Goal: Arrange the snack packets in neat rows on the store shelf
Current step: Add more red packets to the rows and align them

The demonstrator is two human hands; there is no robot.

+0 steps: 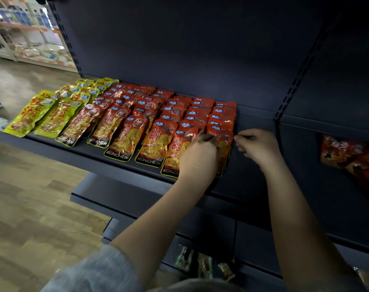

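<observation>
Stretching across the scene is the dark shelf (52, 142), carrying overlapping rows of red snack packets (158, 114) and, at its far left end, yellow packets (52, 108). At the rightmost red row, both hands are in play. Left hand (197, 159) lies over the front packet (223, 142) of that row, fingers curled down onto its face, fingertips touching the wrapper. Right hand (257, 146) sits just beside the row's right edge, fingers bent inward, tips at the packet's side; whether they actually pinch it, I cannot tell.
</observation>
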